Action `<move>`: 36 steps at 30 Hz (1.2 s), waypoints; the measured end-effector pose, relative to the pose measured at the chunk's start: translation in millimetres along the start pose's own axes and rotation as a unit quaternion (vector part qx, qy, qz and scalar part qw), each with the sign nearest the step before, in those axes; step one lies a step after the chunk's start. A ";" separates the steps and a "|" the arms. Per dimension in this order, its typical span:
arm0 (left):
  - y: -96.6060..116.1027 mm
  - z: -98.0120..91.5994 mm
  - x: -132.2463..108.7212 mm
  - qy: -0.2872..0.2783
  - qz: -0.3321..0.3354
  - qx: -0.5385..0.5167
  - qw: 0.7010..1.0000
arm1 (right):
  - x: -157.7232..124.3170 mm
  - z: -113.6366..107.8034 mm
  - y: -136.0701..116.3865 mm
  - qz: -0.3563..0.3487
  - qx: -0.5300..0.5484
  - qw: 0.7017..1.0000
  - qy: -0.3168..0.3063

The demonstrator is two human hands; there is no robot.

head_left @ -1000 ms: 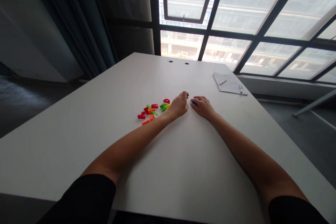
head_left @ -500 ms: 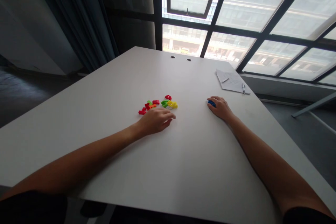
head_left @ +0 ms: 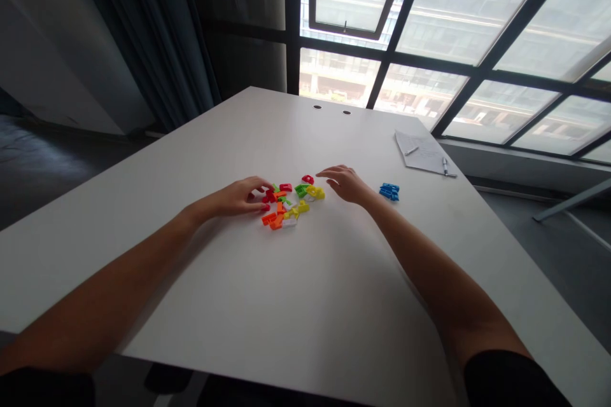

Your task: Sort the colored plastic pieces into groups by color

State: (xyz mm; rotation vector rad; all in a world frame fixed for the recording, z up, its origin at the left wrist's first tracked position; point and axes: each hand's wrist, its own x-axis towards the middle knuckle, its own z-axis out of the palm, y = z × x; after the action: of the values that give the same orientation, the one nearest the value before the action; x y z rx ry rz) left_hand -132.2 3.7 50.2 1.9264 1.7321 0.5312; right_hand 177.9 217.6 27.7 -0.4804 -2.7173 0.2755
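Observation:
A loose pile of small plastic pieces in several colours lies mid-table. My left hand (head_left: 241,196) is at the pile's left side, fingers apart around red pieces (head_left: 270,196); whether it touches them I cannot tell. My right hand (head_left: 344,182) hovers right of the pile, fingers stretched toward a lone red piece (head_left: 308,179), with nothing in them. Between the hands lie green pieces (head_left: 301,190) and yellow pieces (head_left: 315,192). Nearer to me are orange pieces (head_left: 275,221) and a white piece (head_left: 289,223). Off to the right, blue pieces (head_left: 389,191) form a separate cluster.
The white table (head_left: 229,305) carries sheets of paper (head_left: 422,152) with a pen (head_left: 411,151) and a marker (head_left: 445,166) at its right edge. Two round cable holes sit near the far edge. A window (head_left: 434,6) and a dark curtain (head_left: 157,32) stand beyond.
My right hand has let go of the blue pieces and moved left to the pile. My left hand has shifted left, uncovering orange, yellow and white pieces.

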 end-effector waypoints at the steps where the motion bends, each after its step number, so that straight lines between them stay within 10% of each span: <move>1: 0.9 -0.2 -0.6 -0.009 0.005 -0.001 1.000 | 12.9 3.3 -2.9 -0.004 0.014 1.000 -0.015; 7: -0.2 -0.5 0.2 -0.032 0.036 0.012 0.999 | 47.1 12.7 1.7 0.027 0.058 0.993 -0.103; 21: 0.0 -0.1 1.4 -0.028 0.000 0.012 1.000 | 1.8 -4.0 31.7 0.154 -0.036 0.987 -0.025; 36: 2.4 -1.2 0.7 -0.064 -0.002 0.027 0.998 | 75.2 37.7 -92.3 0.029 -0.045 0.992 -0.112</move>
State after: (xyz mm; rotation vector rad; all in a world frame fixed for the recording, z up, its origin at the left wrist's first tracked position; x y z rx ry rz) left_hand -131.0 4.4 52.5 1.9482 1.6850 0.3556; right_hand 70.6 155.0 40.4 -0.5854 -2.9473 0.2363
